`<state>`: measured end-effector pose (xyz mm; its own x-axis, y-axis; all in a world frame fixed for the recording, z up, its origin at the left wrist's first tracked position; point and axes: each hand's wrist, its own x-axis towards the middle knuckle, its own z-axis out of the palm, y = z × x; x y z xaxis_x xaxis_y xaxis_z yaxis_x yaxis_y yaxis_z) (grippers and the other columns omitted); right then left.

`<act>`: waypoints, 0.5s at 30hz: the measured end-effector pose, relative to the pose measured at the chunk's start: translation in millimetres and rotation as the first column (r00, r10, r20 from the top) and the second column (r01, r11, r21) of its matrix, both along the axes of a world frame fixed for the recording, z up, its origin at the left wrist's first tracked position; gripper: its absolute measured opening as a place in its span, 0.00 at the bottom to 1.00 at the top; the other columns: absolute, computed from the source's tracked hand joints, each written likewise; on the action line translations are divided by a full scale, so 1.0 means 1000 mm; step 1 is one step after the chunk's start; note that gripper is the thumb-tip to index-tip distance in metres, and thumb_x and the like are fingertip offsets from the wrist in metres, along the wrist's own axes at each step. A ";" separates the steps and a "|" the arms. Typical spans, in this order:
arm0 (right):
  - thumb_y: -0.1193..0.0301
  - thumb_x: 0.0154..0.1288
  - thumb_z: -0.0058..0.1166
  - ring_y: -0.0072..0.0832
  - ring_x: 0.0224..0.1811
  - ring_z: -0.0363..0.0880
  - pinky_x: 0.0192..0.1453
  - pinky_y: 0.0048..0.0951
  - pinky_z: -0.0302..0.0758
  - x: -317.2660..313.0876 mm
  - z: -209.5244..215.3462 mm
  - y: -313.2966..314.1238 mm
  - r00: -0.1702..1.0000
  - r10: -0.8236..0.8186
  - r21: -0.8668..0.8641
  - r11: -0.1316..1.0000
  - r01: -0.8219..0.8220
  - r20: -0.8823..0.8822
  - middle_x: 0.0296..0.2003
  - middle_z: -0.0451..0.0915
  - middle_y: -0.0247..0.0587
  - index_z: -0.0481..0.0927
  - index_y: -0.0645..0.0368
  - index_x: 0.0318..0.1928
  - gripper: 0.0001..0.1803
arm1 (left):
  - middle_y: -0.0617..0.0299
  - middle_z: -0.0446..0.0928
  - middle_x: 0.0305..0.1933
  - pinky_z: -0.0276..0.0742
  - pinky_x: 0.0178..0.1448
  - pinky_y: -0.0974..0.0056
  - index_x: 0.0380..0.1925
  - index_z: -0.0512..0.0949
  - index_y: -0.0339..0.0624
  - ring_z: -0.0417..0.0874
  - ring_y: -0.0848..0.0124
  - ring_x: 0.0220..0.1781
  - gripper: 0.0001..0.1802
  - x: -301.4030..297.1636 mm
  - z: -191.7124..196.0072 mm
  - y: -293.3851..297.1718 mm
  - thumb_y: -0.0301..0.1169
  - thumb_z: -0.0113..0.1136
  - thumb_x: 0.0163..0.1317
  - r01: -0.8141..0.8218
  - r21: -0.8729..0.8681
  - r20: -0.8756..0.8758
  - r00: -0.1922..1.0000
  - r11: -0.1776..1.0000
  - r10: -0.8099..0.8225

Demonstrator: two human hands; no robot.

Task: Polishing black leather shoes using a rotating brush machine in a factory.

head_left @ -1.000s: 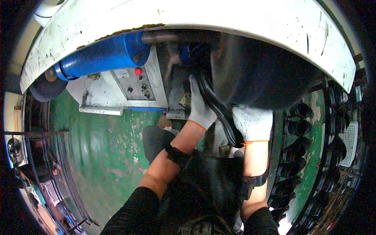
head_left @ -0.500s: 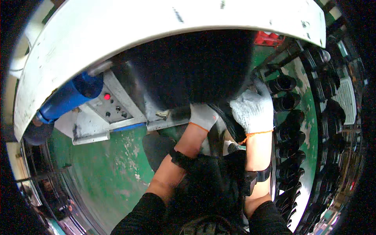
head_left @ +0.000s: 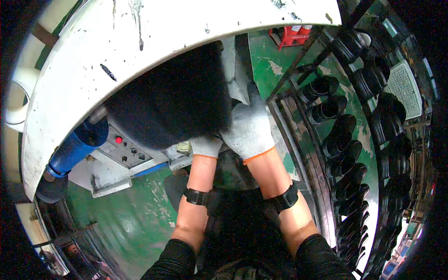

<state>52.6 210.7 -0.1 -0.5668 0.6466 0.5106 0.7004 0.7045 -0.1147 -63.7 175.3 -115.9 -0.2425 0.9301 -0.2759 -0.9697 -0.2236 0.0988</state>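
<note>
My two hands are close together at the lower edge of a large black rounded mass point(head_left: 172, 98) beneath a white machine hood. My left hand point(head_left: 206, 145), in a white knit glove with an orange cuff edge, reaches under that edge, its fingers hidden. Just to its right, my right hand point(head_left: 252, 128) wears a matching glove, darkened toward the fingertips. Its thumb side meets the black mass, while the fingers point away from me beside a pale metal part. Whether either hand grips anything is not visible. Each forearm has a black strap.
Overhead curves the white hood point(head_left: 186, 23), stained with black. Left are a blue cylinder point(head_left: 81, 147) and a panel with a red button point(head_left: 119, 139). Rows of black boots point(head_left: 339, 135) line racks on the right. A red crate point(head_left: 291, 37) stands on the green floor point(head_left: 126, 224).
My hands have come closer together, both shifting left in view, the right one most. The black strip seen between them is out of sight. The view has turned, showing more of the racks.
</note>
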 end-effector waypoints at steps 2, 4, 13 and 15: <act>0.64 0.61 0.46 0.36 0.33 0.78 0.64 0.52 0.60 -0.010 -0.010 -0.005 0.987 0.019 -0.049 0.998 -0.027 -0.159 0.31 0.81 0.43 0.80 0.55 0.41 0.14 | 0.60 0.56 0.71 0.52 0.73 0.54 0.68 0.55 0.47 0.55 0.56 0.71 0.33 0.014 0.039 0.005 0.54 0.30 0.69 -0.159 -0.303 -0.327 0.944 0.940 0.055; 0.63 0.63 0.45 0.36 0.42 0.79 0.66 0.52 0.58 -0.022 -0.007 -0.014 0.943 0.064 -0.085 0.992 -0.097 -0.328 0.40 0.82 0.46 0.79 0.57 0.46 0.16 | 0.58 0.56 0.71 0.53 0.73 0.52 0.68 0.55 0.46 0.57 0.55 0.70 0.34 -0.015 -0.014 -0.003 0.55 0.29 0.69 -0.168 -0.117 -0.327 0.937 0.979 0.121; 0.56 0.68 0.42 0.46 0.61 0.64 0.73 0.44 0.49 -0.032 0.009 -0.076 0.995 -0.093 -0.256 0.962 0.095 0.020 0.57 0.69 0.51 0.63 0.63 0.62 0.29 | 0.54 0.56 0.71 0.56 0.71 0.51 0.68 0.55 0.44 0.60 0.52 0.69 0.35 -0.011 -0.006 -0.018 0.55 0.28 0.68 0.205 0.463 -0.233 0.967 0.862 -0.105; 0.65 0.63 0.52 0.49 0.52 0.72 0.71 0.45 0.52 -0.036 0.004 -0.091 0.978 -0.094 -0.318 0.936 0.151 0.188 0.47 0.75 0.60 0.71 0.68 0.55 0.24 | 0.54 0.57 0.70 0.56 0.71 0.50 0.68 0.55 0.44 0.61 0.52 0.68 0.36 -0.011 0.004 -0.022 0.55 0.28 0.69 0.288 0.565 -0.244 0.954 0.773 -0.177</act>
